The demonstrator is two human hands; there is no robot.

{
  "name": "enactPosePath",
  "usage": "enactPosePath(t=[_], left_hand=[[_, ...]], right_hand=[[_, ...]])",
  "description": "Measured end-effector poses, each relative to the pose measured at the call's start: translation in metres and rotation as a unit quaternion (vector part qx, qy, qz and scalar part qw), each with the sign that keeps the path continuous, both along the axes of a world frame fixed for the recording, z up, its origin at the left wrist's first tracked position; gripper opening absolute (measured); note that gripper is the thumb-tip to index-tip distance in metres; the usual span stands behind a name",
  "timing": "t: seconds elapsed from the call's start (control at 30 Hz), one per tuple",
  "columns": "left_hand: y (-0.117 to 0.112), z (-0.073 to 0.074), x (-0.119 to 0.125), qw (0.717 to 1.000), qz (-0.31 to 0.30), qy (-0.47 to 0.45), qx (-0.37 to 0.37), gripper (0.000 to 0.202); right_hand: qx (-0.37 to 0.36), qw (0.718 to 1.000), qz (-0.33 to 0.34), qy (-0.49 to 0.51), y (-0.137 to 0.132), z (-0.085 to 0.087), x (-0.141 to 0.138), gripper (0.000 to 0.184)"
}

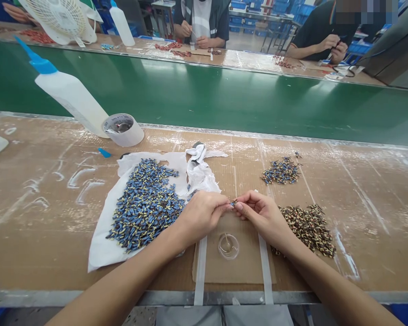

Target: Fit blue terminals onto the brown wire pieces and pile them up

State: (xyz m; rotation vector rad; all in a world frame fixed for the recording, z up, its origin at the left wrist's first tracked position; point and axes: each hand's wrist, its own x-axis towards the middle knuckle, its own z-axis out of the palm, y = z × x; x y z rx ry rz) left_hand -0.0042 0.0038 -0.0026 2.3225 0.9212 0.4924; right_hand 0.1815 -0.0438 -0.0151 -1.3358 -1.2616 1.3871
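My left hand (204,210) and my right hand (258,213) meet over a cardboard pad (238,271), fingertips pinched together. Between them is a tiny blue and dark piece (233,203); its exact kind is too small to make out. Left of my hands, a heap of small blue, yellow and black pieces (146,203) lies on white paper (102,249). Beside my right wrist spreads a pile of brown and cream pieces (309,228). Farther back is a smaller cluster of blue and dark pieces (281,171). A small clear cup (229,246) with a thin stick stands below my hands.
A white squeeze bottle (71,97) with a blue nozzle leans beside a tape roll (124,130). Crumpled tissue (202,174) lies behind my left hand. A green conveyor belt (190,95) crosses beyond the table. Across it, people work at another bench near a fan (59,18).
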Motion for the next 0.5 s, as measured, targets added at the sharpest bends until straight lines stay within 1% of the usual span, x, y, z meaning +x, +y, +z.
enactPosePath(t=[0.1,0.2,0.5], left_hand=[[0.0,-0.003,0.002,1.0,-0.006,0.001,0.018,0.026],[-0.001,-0.005,0.003,0.998,-0.016,0.006,0.053,0.024],[-0.004,-0.017,0.008,0.99,-0.029,0.041,0.134,0.026]], right_hand=[[0.002,1.0,0.02,-0.005,0.0,0.0,0.002,0.025],[0.009,0.999,0.046,-0.013,0.0,-0.001,0.003,0.023],[0.005,0.996,0.077,-0.038,0.002,0.002,0.003,0.028]])
